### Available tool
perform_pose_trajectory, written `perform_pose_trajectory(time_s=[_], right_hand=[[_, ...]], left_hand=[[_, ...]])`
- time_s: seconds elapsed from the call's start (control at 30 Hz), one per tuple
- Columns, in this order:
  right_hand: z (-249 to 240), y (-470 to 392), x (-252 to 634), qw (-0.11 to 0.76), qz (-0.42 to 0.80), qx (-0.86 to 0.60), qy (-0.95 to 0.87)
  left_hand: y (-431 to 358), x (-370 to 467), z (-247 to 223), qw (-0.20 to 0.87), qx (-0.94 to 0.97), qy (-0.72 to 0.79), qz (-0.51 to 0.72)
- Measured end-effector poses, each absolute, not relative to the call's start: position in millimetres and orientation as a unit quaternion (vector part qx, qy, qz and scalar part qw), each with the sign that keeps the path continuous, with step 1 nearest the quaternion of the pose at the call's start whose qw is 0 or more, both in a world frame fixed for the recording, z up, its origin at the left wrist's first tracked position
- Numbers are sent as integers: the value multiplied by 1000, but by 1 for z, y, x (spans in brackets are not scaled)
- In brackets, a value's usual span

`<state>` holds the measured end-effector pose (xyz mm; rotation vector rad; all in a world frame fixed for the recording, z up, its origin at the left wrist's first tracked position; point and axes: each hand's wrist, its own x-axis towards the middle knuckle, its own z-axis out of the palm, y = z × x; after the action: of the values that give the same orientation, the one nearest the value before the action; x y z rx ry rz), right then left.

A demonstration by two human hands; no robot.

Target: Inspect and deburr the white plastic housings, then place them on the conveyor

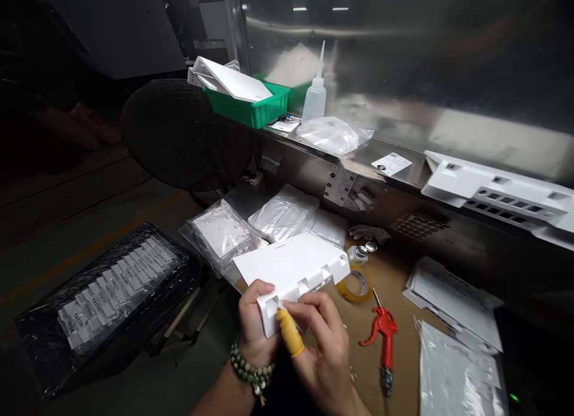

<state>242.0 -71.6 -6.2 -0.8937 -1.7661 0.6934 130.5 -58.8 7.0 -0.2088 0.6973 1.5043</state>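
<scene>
While casing (291, 263) handheld, panels (244, 84) in bin (258, 114)

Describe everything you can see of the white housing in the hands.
The white housing looks like smooth plastic: a broad flat face with small dark lettering, unreadable here, near its far edge, and a folded side with several recesses. It is held tilted, lettered face up, left of the tape roll in the picture. The left hand grips its near end; the right hand, its thumb in a yellow cover, works at a recess.

The single head view looks forward and down, with the hands (325, 338) close before it.
</scene>
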Motion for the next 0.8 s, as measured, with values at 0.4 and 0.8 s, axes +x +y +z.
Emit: perform_pose_trajectory(time_s=[0.4, 0.8], right_hand=[[6, -64, 311, 673, 432, -406, -443], [-2, -49, 327, 757, 445, -440, -188]], left_hand=[[-48, 108, 8, 645, -145, 353, 662], [-58, 87, 6, 643, -128, 352, 668]])
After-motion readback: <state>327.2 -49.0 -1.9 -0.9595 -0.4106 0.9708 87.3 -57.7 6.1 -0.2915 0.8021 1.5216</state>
